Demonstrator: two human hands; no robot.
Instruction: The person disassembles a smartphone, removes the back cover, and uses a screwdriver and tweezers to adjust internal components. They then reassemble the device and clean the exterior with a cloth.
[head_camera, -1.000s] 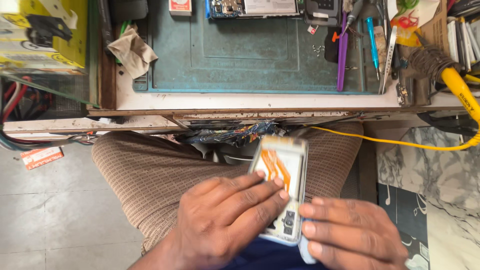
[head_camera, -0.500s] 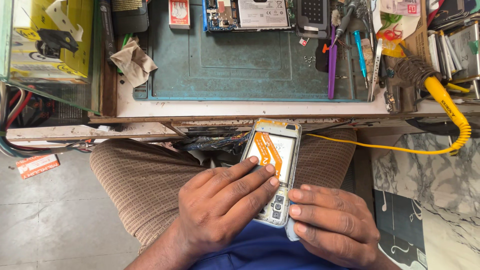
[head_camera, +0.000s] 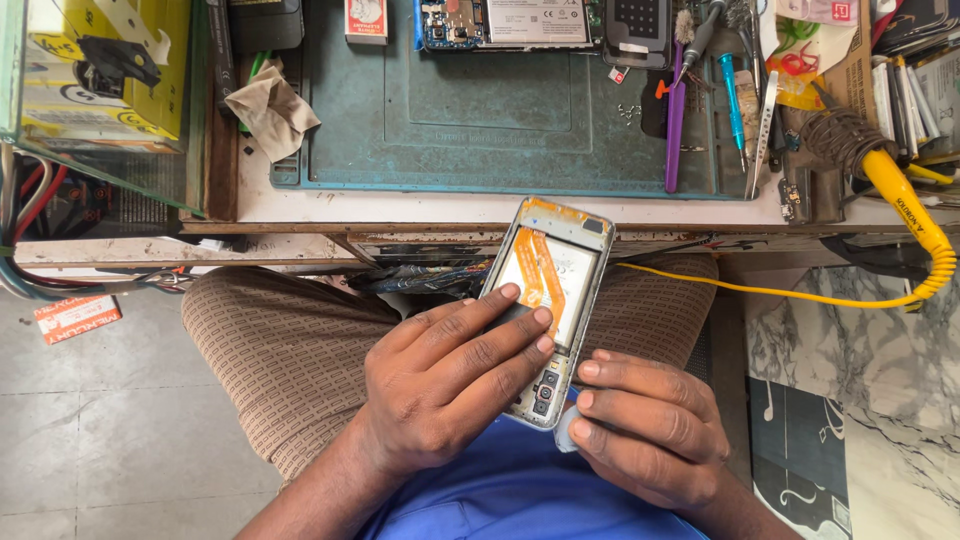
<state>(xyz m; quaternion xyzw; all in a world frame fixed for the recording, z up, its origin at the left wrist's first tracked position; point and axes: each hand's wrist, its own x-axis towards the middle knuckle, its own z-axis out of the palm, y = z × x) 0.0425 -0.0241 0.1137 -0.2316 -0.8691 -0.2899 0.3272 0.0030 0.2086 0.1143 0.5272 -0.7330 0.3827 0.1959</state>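
The left hand (head_camera: 440, 385) lay across an opened phone (head_camera: 548, 300) held over the lap, its fingers pressed flat on the bare inside. The right hand (head_camera: 650, 430) pinched the phone's near end from below. Above the fingers, the phone showed a pale battery crossed by an orange ribbon strip inside a silver frame; small camera parts sat just under them.

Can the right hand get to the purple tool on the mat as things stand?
Probably not at once: the right hand grips the near end of the opened phone over the lap. The purple tool lies uncovered on the green mat, so the path looks free once it lets go.
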